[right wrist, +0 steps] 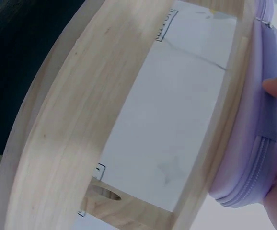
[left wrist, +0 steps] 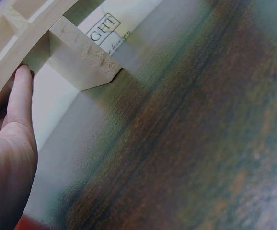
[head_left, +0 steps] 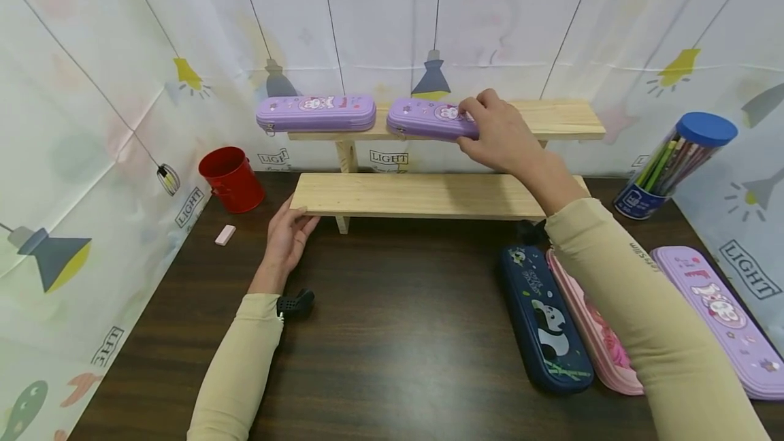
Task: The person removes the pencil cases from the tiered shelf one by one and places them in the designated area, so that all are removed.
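Note:
A two-tier wooden shelf (head_left: pixel 398 194) stands against the back curtain. My left hand (head_left: pixel 284 240) holds the left end of its lower board, thumb at the top edge; the left wrist view shows a finger (left wrist: pixel 21 96) reaching under the wood. On the upper board, my right hand (head_left: pixel 501 133) grips the right end of a purple pencil case (head_left: pixel 422 120). Seen from the right wrist, that zippered case (right wrist: pixel 253 124) lies along the board's edge, with the thumb on its near side. A similar purple pencil case (head_left: pixel 315 114) sits left of it, overhanging the shelf's left end.
Left of the shelf are a red bucket (head_left: pixel 231 180) and a small pink eraser (head_left: pixel 225 235). At right stand a blue-lidded pencil tub (head_left: pixel 674 165), a navy panda case (head_left: pixel 547 322), a pink case (head_left: pixel 603 339) partly behind my forearm, and another purple case (head_left: pixel 723 318).

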Demonstrator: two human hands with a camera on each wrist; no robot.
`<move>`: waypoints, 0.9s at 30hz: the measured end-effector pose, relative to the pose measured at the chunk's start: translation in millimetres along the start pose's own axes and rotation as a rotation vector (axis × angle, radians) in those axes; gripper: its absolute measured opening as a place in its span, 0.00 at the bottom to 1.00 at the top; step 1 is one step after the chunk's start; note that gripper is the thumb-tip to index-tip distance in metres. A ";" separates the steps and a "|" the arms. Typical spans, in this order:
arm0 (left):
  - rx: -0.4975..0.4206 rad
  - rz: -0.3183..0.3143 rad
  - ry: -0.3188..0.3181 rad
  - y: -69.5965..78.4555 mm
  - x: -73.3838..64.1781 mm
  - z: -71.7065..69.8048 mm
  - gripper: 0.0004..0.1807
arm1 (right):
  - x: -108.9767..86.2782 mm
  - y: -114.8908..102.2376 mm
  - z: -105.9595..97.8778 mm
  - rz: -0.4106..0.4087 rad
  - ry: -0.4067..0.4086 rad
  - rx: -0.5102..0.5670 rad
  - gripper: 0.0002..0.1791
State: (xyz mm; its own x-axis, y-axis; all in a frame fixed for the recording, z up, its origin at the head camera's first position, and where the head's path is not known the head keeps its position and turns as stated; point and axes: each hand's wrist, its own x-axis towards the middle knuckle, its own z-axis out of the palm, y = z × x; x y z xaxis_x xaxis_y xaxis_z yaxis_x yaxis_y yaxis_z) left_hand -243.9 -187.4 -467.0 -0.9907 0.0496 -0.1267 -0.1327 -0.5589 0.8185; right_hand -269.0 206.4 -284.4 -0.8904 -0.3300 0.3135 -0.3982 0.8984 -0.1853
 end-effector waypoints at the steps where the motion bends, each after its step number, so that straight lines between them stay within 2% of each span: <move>1: 0.001 0.001 0.000 -0.3 -0.2 0.0 0.32 | -1.3 -0.4 -1.2 0.006 -0.003 0.002 0.25; 10: 0.004 0.008 -0.002 -1.0 -1.0 -0.8 0.32 | -17.1 -3.0 -9.5 0.043 -0.069 -0.059 0.33; 17: -0.017 -0.001 0.003 0.4 -0.9 -0.4 0.32 | -33.0 0.0 -11.4 0.100 -0.122 -0.013 0.42; 22: -0.014 -0.001 -0.001 0.2 -0.9 0.2 0.32 | -46.4 3.8 -9.9 0.123 -0.163 -0.032 0.50; 27: -0.012 -0.002 0.002 -0.7 -1.1 0.6 0.32 | -60.4 7.1 -8.8 0.120 -0.181 -0.046 0.51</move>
State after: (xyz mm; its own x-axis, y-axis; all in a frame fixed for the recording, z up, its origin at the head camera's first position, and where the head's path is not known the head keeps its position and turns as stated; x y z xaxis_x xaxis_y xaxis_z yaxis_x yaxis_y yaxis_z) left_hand -242.8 -186.6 -467.1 -0.9903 0.0492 -0.1296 -0.1344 -0.5686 0.8116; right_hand -216.1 235.3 -296.5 -0.9577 -0.2625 0.1182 -0.2798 0.9455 -0.1669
